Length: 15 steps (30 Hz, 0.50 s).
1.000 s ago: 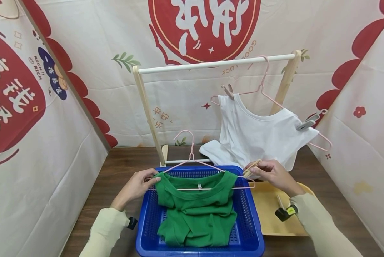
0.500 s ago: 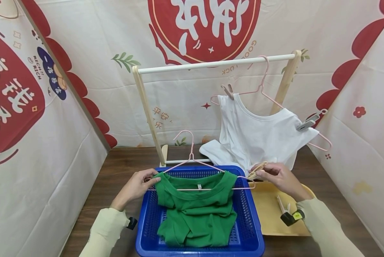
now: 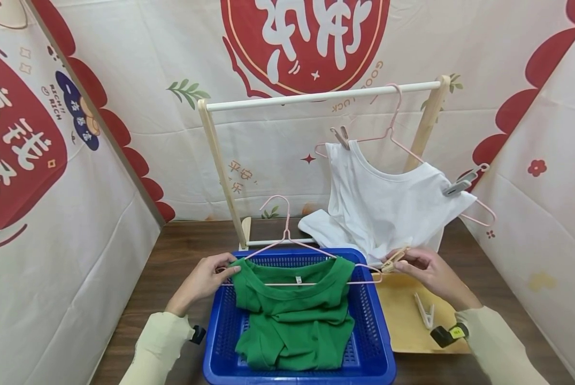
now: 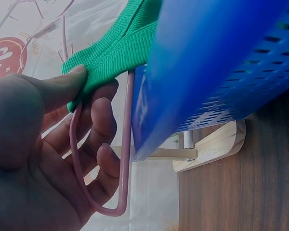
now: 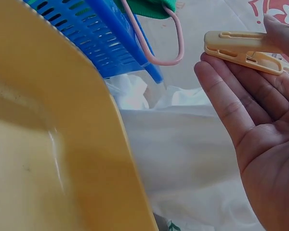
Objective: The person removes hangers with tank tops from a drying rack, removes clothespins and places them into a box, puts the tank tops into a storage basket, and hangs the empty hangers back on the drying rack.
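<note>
A green sleeveless top (image 3: 297, 321) lies over the blue basket (image 3: 210, 342), with a pink hanger (image 3: 287, 232) threaded through its shoulders. My left hand (image 3: 202, 280) pinches the top's left shoulder together with the hanger's end; in the left wrist view the thumb presses on the green ribbed edge (image 4: 111, 72) and the pink loop passes in front of the fingers. My right hand (image 3: 427, 270) pinches a yellow clothespin (image 5: 243, 50) between thumb and fingers, just right of the hanger's bare right end. In the right wrist view the clothespin is apart from the hanger loop (image 5: 176, 53).
Behind the basket stands a rack with a white bar (image 3: 316, 97). From it hangs a white tank top (image 3: 388, 198) on a pink hanger, with a clothespin (image 3: 460, 184) at each shoulder. A yellow tray (image 3: 398, 326) at right holds a pale clothespin (image 3: 425, 311).
My right hand has moved right, away from the top's right shoulder, carrying the yellow clothespin. More of the pale clothespin in the tray now shows. The left hand stays in place.
</note>
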Motion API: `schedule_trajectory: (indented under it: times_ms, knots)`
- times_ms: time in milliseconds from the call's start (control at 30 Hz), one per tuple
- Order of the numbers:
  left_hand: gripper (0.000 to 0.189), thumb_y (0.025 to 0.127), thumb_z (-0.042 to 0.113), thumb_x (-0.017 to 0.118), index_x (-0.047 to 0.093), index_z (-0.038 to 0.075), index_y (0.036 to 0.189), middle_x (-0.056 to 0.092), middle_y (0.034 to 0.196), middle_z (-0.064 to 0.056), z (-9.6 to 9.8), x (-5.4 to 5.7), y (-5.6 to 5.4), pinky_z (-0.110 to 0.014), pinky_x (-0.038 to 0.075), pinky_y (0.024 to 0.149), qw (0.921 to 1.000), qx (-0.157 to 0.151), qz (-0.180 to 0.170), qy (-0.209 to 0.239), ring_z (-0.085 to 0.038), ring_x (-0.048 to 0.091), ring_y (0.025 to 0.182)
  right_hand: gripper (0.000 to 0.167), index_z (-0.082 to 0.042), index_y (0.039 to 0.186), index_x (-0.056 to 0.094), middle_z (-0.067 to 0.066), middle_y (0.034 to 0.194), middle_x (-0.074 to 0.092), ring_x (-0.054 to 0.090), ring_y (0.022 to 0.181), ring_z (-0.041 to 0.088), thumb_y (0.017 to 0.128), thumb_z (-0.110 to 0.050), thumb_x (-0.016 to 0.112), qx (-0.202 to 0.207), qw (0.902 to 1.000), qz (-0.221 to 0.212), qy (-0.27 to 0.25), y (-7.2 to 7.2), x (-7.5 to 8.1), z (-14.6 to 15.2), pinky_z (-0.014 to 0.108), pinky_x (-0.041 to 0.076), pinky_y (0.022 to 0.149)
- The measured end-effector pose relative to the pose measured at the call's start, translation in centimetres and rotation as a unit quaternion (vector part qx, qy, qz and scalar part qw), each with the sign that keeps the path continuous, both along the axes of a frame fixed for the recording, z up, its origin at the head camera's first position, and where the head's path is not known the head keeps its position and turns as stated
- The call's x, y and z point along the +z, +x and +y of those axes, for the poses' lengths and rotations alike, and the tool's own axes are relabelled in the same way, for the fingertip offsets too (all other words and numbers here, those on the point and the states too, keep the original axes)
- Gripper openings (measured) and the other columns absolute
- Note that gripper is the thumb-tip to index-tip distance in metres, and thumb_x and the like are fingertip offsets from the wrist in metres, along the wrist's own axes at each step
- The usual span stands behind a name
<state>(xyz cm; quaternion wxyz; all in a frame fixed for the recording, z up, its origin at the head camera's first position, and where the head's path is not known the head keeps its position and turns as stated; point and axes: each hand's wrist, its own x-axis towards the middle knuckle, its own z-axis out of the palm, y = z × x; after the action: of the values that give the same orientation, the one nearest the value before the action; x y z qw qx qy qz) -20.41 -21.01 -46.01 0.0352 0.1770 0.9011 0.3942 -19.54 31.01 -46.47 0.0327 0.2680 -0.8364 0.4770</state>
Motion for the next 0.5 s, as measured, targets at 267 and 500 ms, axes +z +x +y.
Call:
schedule_trajectory:
  times_ms: [267, 500]
  knots:
    - [0.003, 0.097, 0.021, 0.065, 0.068, 0.022, 0.097, 0.065, 0.087, 0.005, 0.0, 0.0, 0.0, -0.029, 0.048, 0.068, 1.0, -0.003, -0.001, 0.0, -0.015, 0.057, 0.076, 0.019, -0.006, 0.111, 0.07, 0.007, 0.108, 0.069, 0.066, 0.091, 0.008, 0.096, 0.0, 0.059, -0.007, 0.9998, -0.017, -0.006, 0.8, -0.4, 0.7, 0.018, 0.054, 0.079]
    - [0.004, 0.097, 0.019, 0.064, 0.068, 0.02, 0.098, 0.066, 0.09, 0.004, 0.0, 0.1, 0.0, -0.031, 0.049, 0.072, 1.0, -0.001, -0.004, -0.003, -0.015, 0.058, 0.079, 0.022, -0.001, 0.118, 0.066, 0.002, 0.106, 0.069, 0.064, 0.091, 0.004, 0.096, -0.001, 0.06, -0.018, 0.9993, -0.032, 0.001, 1.1, -1.1, 1.3, 0.017, 0.053, 0.08]
